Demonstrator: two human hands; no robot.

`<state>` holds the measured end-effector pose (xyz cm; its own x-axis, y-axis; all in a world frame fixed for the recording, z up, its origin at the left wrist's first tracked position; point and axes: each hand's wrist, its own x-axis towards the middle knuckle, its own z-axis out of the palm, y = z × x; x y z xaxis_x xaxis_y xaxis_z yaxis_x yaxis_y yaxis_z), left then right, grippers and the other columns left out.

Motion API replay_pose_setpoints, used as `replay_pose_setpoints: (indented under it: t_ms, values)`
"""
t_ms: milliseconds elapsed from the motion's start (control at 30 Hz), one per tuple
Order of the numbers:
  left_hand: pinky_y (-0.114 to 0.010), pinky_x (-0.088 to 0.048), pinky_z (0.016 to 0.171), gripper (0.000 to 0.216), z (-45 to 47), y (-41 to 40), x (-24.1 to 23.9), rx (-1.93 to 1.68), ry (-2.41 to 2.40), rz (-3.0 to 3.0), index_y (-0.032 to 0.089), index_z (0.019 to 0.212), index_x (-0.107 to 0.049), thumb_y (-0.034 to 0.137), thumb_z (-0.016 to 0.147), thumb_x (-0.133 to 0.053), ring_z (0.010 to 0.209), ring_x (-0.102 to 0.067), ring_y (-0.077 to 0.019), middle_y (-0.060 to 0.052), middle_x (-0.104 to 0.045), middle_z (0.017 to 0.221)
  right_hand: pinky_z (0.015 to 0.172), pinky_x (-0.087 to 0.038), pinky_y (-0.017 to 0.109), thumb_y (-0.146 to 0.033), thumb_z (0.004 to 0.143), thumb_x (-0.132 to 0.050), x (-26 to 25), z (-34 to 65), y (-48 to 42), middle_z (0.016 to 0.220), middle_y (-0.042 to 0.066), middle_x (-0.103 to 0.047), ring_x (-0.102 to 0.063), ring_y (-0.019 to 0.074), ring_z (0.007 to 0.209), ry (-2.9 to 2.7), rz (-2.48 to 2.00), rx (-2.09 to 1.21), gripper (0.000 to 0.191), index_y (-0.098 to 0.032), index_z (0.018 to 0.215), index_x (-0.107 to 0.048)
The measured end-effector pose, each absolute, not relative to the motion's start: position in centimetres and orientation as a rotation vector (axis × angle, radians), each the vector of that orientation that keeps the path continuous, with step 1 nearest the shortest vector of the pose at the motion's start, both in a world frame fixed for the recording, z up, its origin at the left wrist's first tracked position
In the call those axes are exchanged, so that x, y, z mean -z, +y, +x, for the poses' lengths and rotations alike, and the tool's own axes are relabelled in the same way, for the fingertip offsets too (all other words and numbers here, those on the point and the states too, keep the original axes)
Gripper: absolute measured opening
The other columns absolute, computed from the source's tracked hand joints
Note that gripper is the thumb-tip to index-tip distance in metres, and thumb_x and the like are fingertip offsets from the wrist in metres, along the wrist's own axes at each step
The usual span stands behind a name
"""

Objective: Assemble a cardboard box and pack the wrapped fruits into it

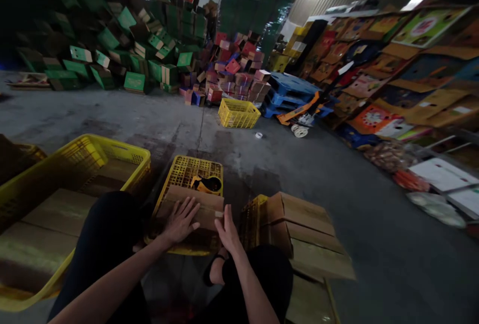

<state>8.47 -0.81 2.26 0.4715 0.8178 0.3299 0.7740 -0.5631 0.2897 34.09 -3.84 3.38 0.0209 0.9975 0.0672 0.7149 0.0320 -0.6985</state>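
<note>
A brown cardboard box (204,215) lies on an upturned yellow plastic crate (183,166) between my knees. My left hand (182,222) rests flat on top of the box, its fingers spread. At the right end of the box is my right hand (228,229), fingers stretched out beside a small pale piece of tape or label. Neither hand grips anything. Just behind the box, a yellow and black tape dispenser (206,183) sits on the crate.
Left of me, a large yellow crate (123,152) holds cardboard boxes. Flat cartons (310,229) are stacked on my right. Farther off are another yellow crate (239,114), a tape roll (259,135), blue pallets (290,87), a pallet jack (301,114) and heaped green boxes (134,82).
</note>
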Motion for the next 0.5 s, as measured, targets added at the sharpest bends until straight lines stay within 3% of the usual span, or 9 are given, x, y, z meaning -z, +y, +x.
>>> replay_pose_setpoints:
  t_ms: [100,200,367,500]
  values:
    - [-0.056,-0.014,0.122,0.063,8.6,-0.8,-2.1,-0.684,1.42,2.596,0.023,0.154,-0.041,0.042,0.095,-0.055,0.151,-0.027,-0.033,-0.012,-0.034,0.162,0.105,-0.05,0.047,-0.046,0.095,-0.048,-2.7,35.6,-3.2,0.145,0.02,-0.055,-0.059,0.0298,0.13,-1.481,-1.833,-0.712,0.062,-0.013,0.148,-0.048]
    - [-0.055,-0.017,0.122,0.062,9.0,-0.9,-1.8,-0.724,1.397,2.589,0.02,0.152,-0.045,0.045,0.095,-0.055,0.15,-0.028,-0.0337,-0.016,-0.037,0.16,0.099,-0.054,0.046,-0.05,0.095,-0.046,-2.8,35.8,-2.8,0.126,0.017,-0.07,-0.067,0.029,0.117,-1.432,-1.846,-0.797,0.052,-0.016,0.128,-0.067]
    - [-0.055,-0.019,0.121,0.065,9.5,-0.8,-1.2,-0.755,1.411,2.588,0.015,0.148,-0.049,0.05,0.093,-0.057,0.149,-0.03,-0.0352,-0.021,-0.041,0.156,0.097,-0.054,0.04,-0.053,0.099,-0.036,-3.5,33.4,-2.1,0.119,0.011,-0.074,-0.068,0.0251,0.114,-1.492,-1.807,-0.824,0.053,-0.019,0.121,-0.07]
    - [-0.056,-0.018,0.121,0.067,9.8,-0.4,-0.6,-0.767,1.408,2.583,0.013,0.146,-0.052,0.053,0.092,-0.057,0.148,-0.031,-0.037,-0.024,-0.04,0.156,0.096,-0.053,0.041,-0.055,0.098,-0.034,-3.5,31.4,-2.0,0.119,0.02,-0.072,-0.068,0.0304,0.115,-1.492,-1.841,-0.778,0.062,-0.012,0.135,-0.06]
